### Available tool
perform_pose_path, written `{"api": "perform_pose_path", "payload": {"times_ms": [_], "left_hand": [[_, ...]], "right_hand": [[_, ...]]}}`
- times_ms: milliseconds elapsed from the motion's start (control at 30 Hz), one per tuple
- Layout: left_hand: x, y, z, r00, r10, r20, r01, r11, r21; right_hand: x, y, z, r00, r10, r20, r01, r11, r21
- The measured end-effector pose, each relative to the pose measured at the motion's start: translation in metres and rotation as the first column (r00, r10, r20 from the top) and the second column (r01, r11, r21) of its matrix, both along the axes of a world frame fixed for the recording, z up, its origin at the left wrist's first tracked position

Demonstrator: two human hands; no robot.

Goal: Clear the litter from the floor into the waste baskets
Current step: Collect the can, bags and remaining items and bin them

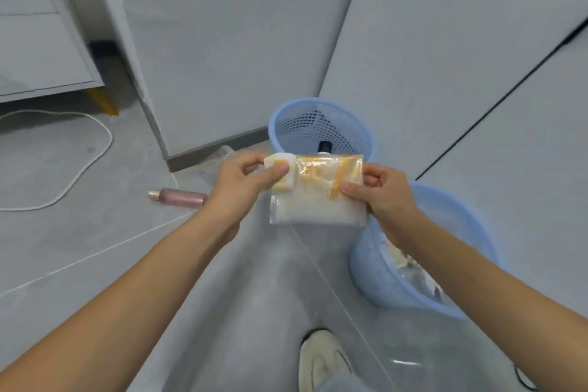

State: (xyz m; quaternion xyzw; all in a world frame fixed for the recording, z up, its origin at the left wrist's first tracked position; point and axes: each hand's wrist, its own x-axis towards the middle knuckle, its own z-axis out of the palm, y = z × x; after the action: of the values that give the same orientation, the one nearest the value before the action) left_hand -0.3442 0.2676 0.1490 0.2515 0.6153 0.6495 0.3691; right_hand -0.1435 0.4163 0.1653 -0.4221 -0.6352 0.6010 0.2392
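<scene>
Both hands hold litter in front of two blue waste baskets. My left hand pinches a small white and yellow wrapper. My right hand pinches the right edge of a clear plastic packet with orange print, which hangs between the hands. Behind the packet stands a blue mesh basket with a dark-capped bottle inside. A second blue basket with paper scraps sits under my right forearm. On the floor to the left lies a pink bottle, and a clear plastic wrapper lies behind my left hand.
A white cord loops over the grey tiled floor at the left. Grey cabinet panels rise behind the baskets, and a cabinet on a yellow foot stands at the far left. My shoe shows at the bottom.
</scene>
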Motion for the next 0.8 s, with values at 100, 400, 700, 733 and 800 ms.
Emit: {"api": "perform_pose_path", "payload": {"times_ms": [100, 400, 700, 733, 800], "left_hand": [[0.064, 0.051, 0.008, 0.99, -0.138, 0.005, 0.138, 0.99, -0.027], [0.193, 0.153, -0.009, 0.802, -0.452, -0.391, 0.429, 0.891, -0.149], [0.201, 0.173, -0.039, 0.391, -0.666, -0.636, 0.435, 0.742, -0.509], [0.202, 0.172, -0.04, 0.325, -0.676, -0.662, 0.406, 0.731, -0.548], [0.203, 0.168, -0.043, 0.183, -0.682, -0.708, 0.338, 0.72, -0.607]], "right_hand": [[0.07, 0.013, 0.012, 0.994, -0.112, 0.001, 0.112, 0.994, 0.01], [0.216, 0.061, 0.008, 0.925, -0.179, 0.335, 0.174, 0.984, 0.048], [0.198, 0.073, -0.028, 0.551, -0.115, 0.826, -0.39, 0.84, 0.377], [0.194, 0.07, -0.032, 0.509, -0.119, 0.852, -0.438, 0.816, 0.376], [0.189, 0.065, -0.039, 0.449, -0.143, 0.882, -0.505, 0.774, 0.382]]}}
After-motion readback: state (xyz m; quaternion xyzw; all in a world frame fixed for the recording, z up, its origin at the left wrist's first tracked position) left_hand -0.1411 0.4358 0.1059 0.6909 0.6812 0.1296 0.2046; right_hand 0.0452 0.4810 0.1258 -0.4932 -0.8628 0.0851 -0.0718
